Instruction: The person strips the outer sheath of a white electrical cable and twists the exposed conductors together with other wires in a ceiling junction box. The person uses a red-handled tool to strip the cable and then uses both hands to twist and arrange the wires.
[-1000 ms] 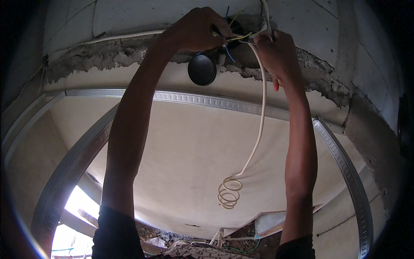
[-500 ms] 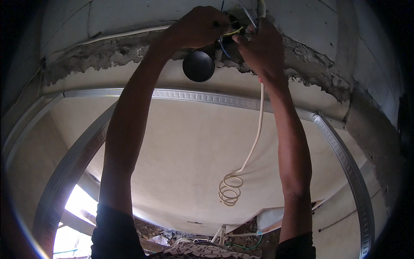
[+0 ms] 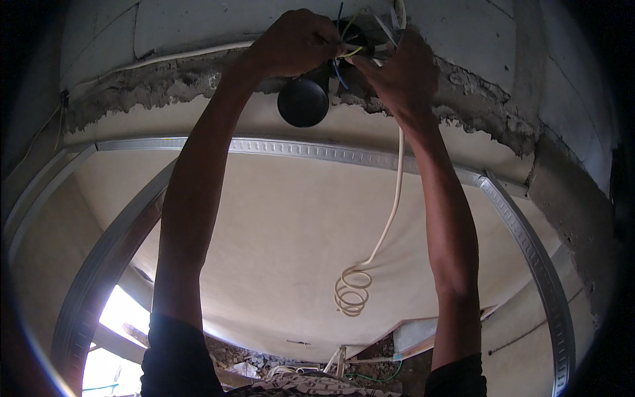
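Overhead, my left hand [image 3: 297, 43] is closed, its fingertips pinching thin electrical wires beside a round black junction box [image 3: 354, 33], which is partly hidden. A yellow-green wire [image 3: 354, 51] and a blue wire [image 3: 341, 74] stick out at the fingertips. My right hand [image 3: 407, 76] is closed too, its thumb up against the yellow-green wire. Slim, pale, blade-like pieces [image 3: 385, 30] rise from between its fingers, like scissors; the handle is hidden. Below the box hangs a round black cover [image 3: 303, 102].
A cream cable [image 3: 399, 178] drops past my right forearm and ends in loose coils [image 3: 352, 291]. Metal ceiling channels [image 3: 317, 151] cross below my hands and curve down both sides. Another pale cable [image 3: 178, 58] runs left along broken plaster. Rubble [image 3: 245, 357] lies far below.
My right thumb has moved left, closer to my left fingertips and the wires. The pale blade-like pieces have turned and now look spread apart. The black cover has shifted slightly.
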Tool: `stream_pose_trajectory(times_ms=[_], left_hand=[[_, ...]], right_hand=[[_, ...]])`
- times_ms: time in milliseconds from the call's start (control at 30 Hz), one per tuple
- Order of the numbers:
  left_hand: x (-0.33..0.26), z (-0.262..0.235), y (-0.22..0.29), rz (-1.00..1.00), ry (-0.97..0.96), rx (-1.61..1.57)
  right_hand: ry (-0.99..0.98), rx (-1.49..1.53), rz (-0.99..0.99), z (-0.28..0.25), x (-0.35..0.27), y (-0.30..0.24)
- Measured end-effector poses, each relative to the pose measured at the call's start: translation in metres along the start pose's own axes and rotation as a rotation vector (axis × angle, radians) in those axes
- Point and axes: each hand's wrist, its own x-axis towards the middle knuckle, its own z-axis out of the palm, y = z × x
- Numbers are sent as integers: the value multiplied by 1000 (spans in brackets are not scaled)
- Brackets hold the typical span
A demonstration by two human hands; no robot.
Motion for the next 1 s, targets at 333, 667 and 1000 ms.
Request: stream_pose_trajectory(times_ms=[333, 667, 1000], left_hand=[[-4, 7, -12, 135, 158, -34], [-16, 12, -8, 108, 143, -77], [-32, 38, 5, 268, 320, 111]], right_hand=[[114, -19, -80, 1, -5, 3], [195, -65, -79, 7, 3, 0], [106, 62, -96, 9, 9, 10]])
